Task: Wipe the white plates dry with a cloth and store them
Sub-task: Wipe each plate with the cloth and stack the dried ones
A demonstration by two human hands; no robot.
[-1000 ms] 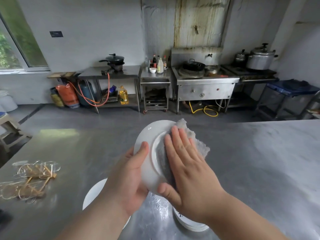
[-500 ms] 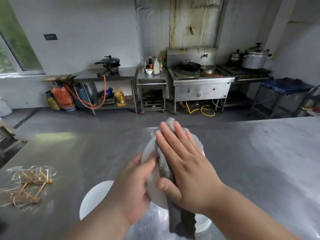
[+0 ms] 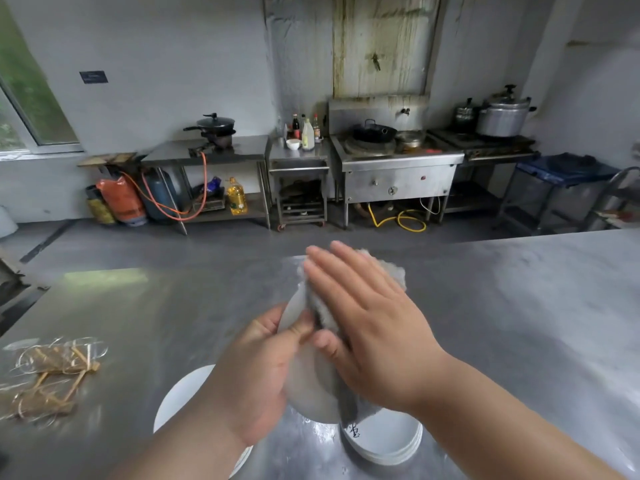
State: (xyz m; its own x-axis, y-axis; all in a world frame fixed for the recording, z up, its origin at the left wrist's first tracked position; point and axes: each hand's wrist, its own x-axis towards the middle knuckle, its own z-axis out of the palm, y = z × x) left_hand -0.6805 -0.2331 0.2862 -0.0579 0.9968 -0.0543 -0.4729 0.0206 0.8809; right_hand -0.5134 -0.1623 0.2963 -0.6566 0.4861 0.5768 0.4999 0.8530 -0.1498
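left hand (image 3: 256,372): gripping the white plate (image 3: 294,308) by its left edge. My thumb is hooked over the front of the rim and the rest of my fingers are behind it, so I can't see them.
right hand (image 3: 367,334): flat and open, fingers straight and only a bit apart, palm pressing the cloth (image 3: 322,306) onto the face of the plate. It isn't pinching anything.
where the plate is: up in the air over the steel table (image 3: 519,323), tipped up on edge with the face turned toward my right hand. It's kinda blurry, so I can't tell how wet it is.
cloth details: grey and fuzzy, sandwiched between my right palm and the plate. A bit pokes out past my fingertips at the top, and a darker tail hangs down below my palm.
other plates: a stack of plates (image 3: 384,441) sits on the table just under my right wrist, with a dark mark on the top one. A single plate (image 3: 183,393) lies flat under my left forearm, half hidden.
left side of table: a bundle of bands (image 3: 45,372), tangled and well away from the plates.
back wall: a wok stove (image 3: 398,168), a big pot (image 3: 502,116) to its right, and an oil bottle (image 3: 236,200) on a low shelf.
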